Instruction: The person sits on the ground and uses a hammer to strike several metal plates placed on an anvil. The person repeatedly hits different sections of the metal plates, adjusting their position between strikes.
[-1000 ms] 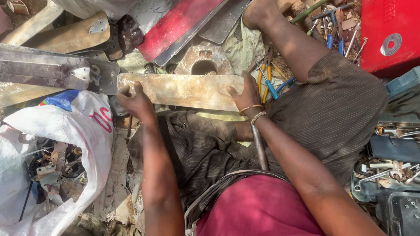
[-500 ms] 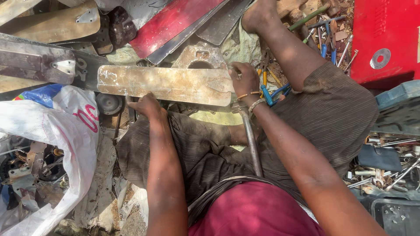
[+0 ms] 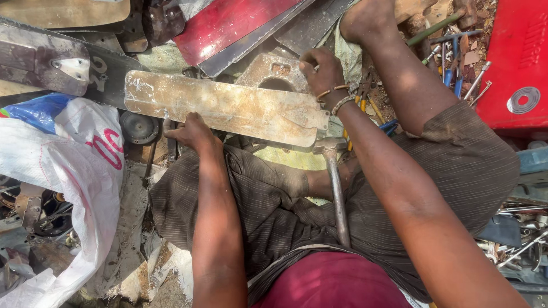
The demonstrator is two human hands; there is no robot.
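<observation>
A long rusty metal blade [image 3: 228, 108] lies across the scrap in front of my folded legs. My left hand [image 3: 193, 132] rests at its near edge, fingers curled under the rim. Beyond the blade's right end, my right hand [image 3: 321, 69], with bracelets on the wrist, is clenched over a grey metal plate with a round hole [image 3: 273, 77]. Whether it pinches something small I cannot tell. A hammer [image 3: 335, 182] lies on my lap, its head just under the blade's right tip.
A white and blue plastic sack [image 3: 68, 171] lies at left. Red and dark metal panels [image 3: 228, 23] lie at the top, a red casing [image 3: 516, 63] at right. Pliers and screwdrivers [image 3: 456, 74] lie beside my outstretched leg [image 3: 399, 68]. Scrap parts [image 3: 514, 239] fill the right edge.
My right hand has let go of the blade's right end and moved up onto the grey plate. My left hand has slid from the blade's left end to its near edge.
</observation>
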